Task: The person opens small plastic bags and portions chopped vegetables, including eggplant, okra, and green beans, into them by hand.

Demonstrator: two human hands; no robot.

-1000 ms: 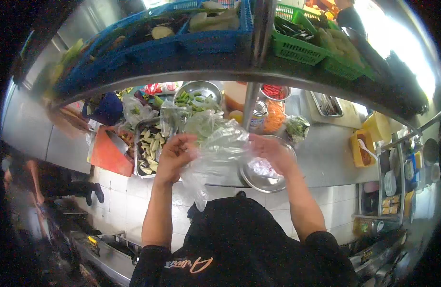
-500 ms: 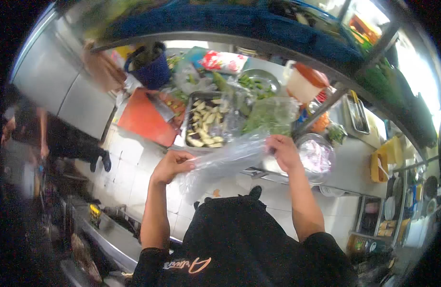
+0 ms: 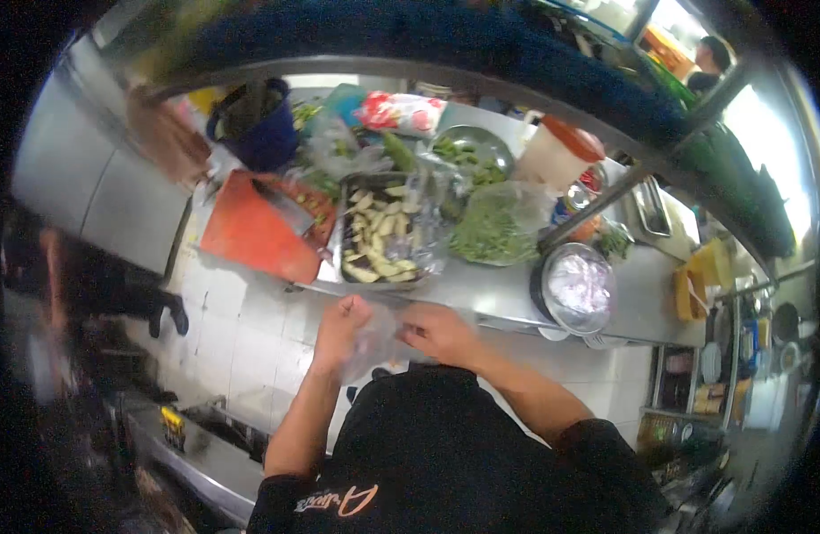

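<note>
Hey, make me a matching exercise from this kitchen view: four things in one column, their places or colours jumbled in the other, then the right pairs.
Things
1. Clear plastic bag
2. Broad metal blade
3. Pale cut vegetable pieces
4. Bucket at the back left of the counter

Places or colours
A. In the rectangular metal tray
B. Dark blue
C. Between the left hand and the right hand
D. On the orange board

Pairs: 1-C, 2-D, 3-A, 4-B
</note>
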